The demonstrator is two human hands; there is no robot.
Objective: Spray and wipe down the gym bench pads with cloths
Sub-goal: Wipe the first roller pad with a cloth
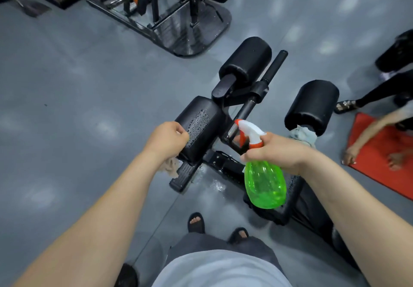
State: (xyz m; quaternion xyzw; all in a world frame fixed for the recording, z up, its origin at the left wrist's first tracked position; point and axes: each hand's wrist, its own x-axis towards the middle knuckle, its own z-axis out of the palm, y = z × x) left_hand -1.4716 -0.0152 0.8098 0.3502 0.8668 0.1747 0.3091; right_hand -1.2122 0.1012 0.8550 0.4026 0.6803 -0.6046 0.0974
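The black bench frame (223, 164) runs away from the person, with roller pads (245, 60) at the far end. Nearer, the flat pad (201, 128) is beaded with droplets. The green spray bottle (264, 184) is just right of it, long axis tilted, nozzle up and left toward that pad. The right hand (279, 152) wraps its neck. The left hand (167, 140), curled, grips a beige cloth (171, 166) at the pad's near edge.
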